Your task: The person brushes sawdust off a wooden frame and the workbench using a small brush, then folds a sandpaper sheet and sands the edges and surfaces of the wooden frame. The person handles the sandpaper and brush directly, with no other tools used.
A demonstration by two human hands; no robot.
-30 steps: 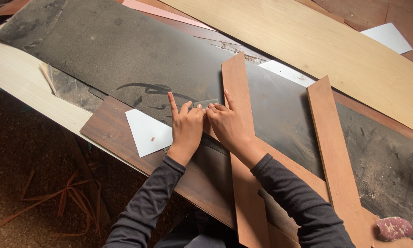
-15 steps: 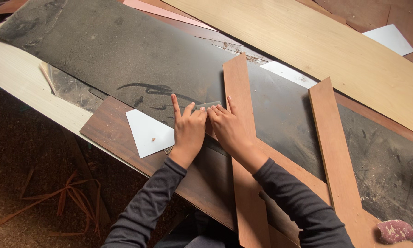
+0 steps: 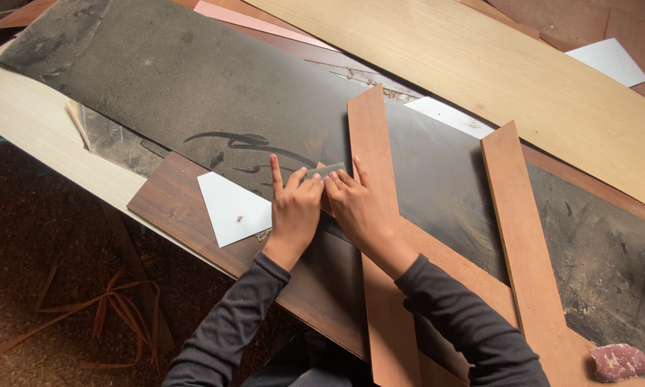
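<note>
1. Long pale board (image 3: 28, 136) along the left edge, serving as a work surface.
2. Large dark grey sheet (image 3: 193, 86) on top, dusty, with black curved marks.
3. Wide light wooden panel (image 3: 494, 79) across the upper right.
4. Reddish-brown wooden strip (image 3: 523, 244) lying diagonally at the right.
5. White paper piece (image 3: 609, 61) in the far top right corner.
6. Brown floor (image 3: 35, 287) below, covered in sawdust, with thin orange-brown shavings (image 3: 114, 315).
7. Soft, even daylight, no hard shadows.
</note>
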